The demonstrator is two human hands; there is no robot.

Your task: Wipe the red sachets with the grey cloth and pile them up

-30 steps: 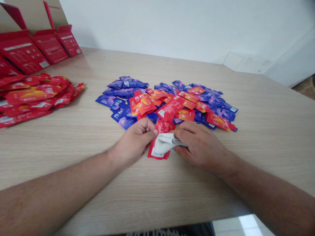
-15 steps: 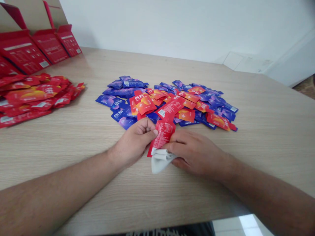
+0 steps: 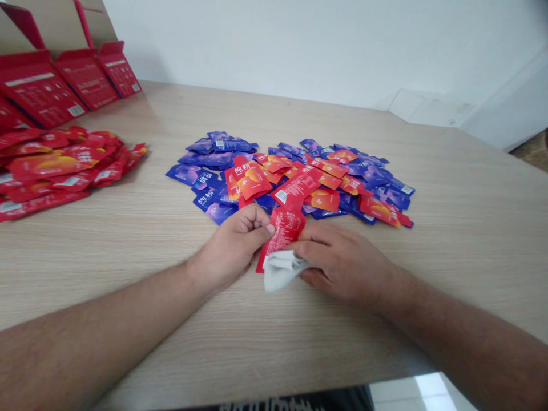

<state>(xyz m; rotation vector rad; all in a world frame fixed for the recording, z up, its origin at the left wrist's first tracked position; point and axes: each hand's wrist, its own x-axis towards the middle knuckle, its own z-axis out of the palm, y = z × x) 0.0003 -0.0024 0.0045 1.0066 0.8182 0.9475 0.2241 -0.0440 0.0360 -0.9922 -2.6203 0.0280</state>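
A central sachet heap [image 3: 325,182] lies on the table [image 3: 471,240], a second heap [image 3: 55,168] left, cartons [image 3: 43,80] behind

The red sachet [image 3: 285,231] at lower centre shows dense white print, and the cloth [image 3: 280,271] against it is pale grey. In the central heap, violet-blue sachets [image 3: 208,176] carry white characters, while red sachets [image 3: 252,181] show orange-yellow gradients. The red pile [image 3: 55,165] and red cartons [image 3: 38,85] sit upper left. The table [image 3: 466,200] has pale oak-coloured grain, below a white wall [image 3: 299,45].

Left hand [image 3: 233,248] and right hand [image 3: 342,265] just apart, both sets of fingers [image 3: 257,220] curled inward.
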